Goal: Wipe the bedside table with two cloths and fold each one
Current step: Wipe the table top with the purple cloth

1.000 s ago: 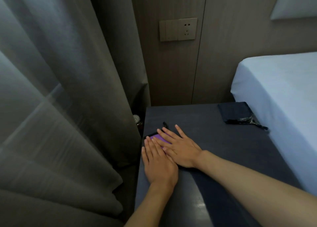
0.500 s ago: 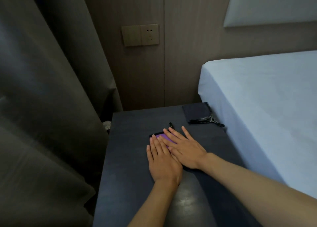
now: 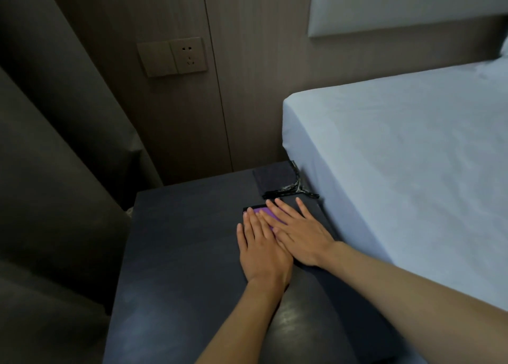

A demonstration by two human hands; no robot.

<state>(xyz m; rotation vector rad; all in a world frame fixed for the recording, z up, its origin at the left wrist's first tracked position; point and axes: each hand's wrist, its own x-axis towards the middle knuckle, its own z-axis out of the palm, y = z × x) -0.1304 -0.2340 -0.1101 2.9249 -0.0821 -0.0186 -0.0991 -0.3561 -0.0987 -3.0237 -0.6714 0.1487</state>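
Your fingers (image 3: pixel 277 208) lie flat and released, gripping nothing: left hand (image 3: pixel 261 249) and right hand (image 3: pixel 298 234) overlap atop the small folded purple cloth (image 3: pixel 259 212). Press evenly to set the crease (palms, not fingertips). Beyond it, the folded dark cloth (image 3: pixel 273 178) rests at the dark table (image 3: pixel 176 240) corner.

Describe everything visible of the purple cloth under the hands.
The small purple cloth with a dark edge lies flat on the dark bedside table, toward its bed side. Only a far corner shows; both hands cover the rest, the left hand and right hand pressing flat, fingers extended. It appears folded; the fabric is unclear.
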